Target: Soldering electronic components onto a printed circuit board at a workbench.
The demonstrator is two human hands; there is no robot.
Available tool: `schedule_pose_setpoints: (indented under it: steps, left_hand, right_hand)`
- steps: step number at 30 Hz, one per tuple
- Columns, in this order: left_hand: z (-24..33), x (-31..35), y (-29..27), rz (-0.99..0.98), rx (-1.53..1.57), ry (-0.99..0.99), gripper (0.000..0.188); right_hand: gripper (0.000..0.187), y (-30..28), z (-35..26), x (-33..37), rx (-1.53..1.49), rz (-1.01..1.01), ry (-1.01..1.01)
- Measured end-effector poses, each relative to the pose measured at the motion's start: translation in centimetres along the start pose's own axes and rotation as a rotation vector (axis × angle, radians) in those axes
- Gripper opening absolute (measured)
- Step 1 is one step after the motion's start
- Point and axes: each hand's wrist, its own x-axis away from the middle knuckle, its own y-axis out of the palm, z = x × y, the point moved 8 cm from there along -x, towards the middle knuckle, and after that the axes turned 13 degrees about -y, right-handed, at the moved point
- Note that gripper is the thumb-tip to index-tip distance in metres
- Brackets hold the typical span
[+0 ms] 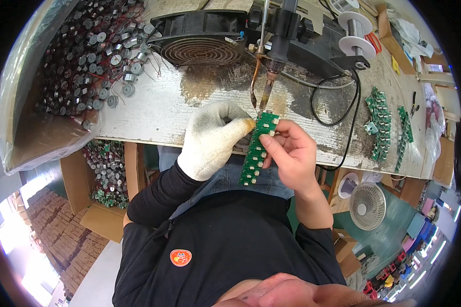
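Observation:
My bare right hand (294, 156) grips a long green circuit board strip (254, 156) by its right edge, thumb on top. A row of small white connectors runs down that strip. My left hand (210, 135), in a white knit glove with a stained fingertip, is closed in a pinch at the strip's upper left edge; what it pinches is too small to make out. Just above the strip's top end points the tip of a mounted soldering iron (267, 92). A thin, darkened solder feed tube (254, 84) comes down beside it.
Small round motors with red wires (95, 56) fill a plastic-lined box at the left. A black fan (202, 38) and a solder spool (356, 36) stand at the back. More green board strips (379, 125) lie right, beyond a looped black cable (356, 97). Below the bench is a round fan (368, 205).

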Motion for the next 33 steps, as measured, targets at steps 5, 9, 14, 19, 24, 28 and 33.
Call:
schedule_pose_setpoints:
  steps: [5, 9, 14, 19, 24, 28, 33]
  left_hand:
    - [0.3, 0.1, -0.1, -0.010, -0.004, 0.032, 0.014]
    - [0.4, 0.0, -0.1, 0.001, -0.039, 0.035, 0.014]
    - [-0.2, -0.1, -0.2, 0.019, -0.005, 0.004, 0.014]
    - [-0.9, -0.4, -0.5, 0.020, 0.030, -0.022, 0.014]
    - [-0.4, -0.4, -0.3, 0.004, -0.033, 0.039, 0.015]
    - [0.0, 0.1, 0.1, -0.033, -0.045, -0.008, 0.013]
    - [-0.1, 0.0, -0.3, 0.025, -0.011, 0.023, 0.016]
  right_hand:
    - [0.014, 0.2, -0.3, -0.1, -0.004, -0.014, -0.016]
    - [0.014, 0.1, -0.3, -0.2, -0.003, -0.008, -0.005]
    - [0.014, 0.1, 0.4, 0.1, -0.012, -0.010, 0.021]
    - [0.013, 0.0, 0.6, 0.1, 0.000, -0.007, 0.023]
    - [0.014, -0.1, 0.4, 0.1, 0.008, 0.002, 0.012]
    - [0.014, 0.1, -0.3, 0.0, -0.007, 0.006, -0.026]
    - [0.014, 0.0, 0.5, 0.1, -0.026, -0.008, -0.007]
